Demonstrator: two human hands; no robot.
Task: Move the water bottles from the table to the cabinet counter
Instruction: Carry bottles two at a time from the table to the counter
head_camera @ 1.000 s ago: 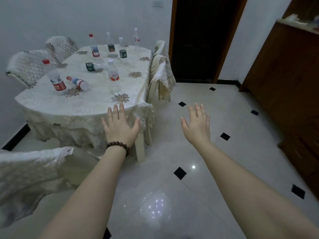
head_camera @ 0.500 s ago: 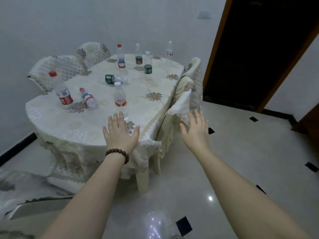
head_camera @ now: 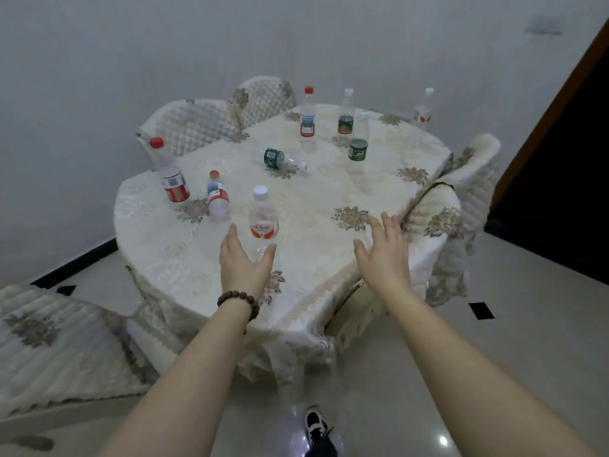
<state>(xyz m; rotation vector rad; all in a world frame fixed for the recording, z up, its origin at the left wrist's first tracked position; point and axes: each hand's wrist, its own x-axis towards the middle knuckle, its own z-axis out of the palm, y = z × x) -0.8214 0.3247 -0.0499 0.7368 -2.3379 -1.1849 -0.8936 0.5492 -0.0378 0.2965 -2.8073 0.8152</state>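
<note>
Fingers of both hands spread apart — left hand (head_camera: 244, 266) just behind upright white-capped bottle (head_camera: 263, 219), right hand (head_camera: 384, 255) empty

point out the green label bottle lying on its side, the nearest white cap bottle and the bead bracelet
green label bottle lying on its side (head_camera: 274, 158), head view, on its green label
nearest white cap bottle (head_camera: 263, 222), head view, on its body
bead bracelet (head_camera: 238, 297), head view, on the beads

Clear plastic bottles (head_camera: 264, 219), glossy printed labels | table (head_camera: 316, 265) under matt cream lace cloth, embroidered flowers | quilted fabric chair covers (head_camera: 194, 127) | glossy polished floor tiles (head_camera: 494, 357) | wooden bead bracelet (head_camera: 238, 299)
</note>
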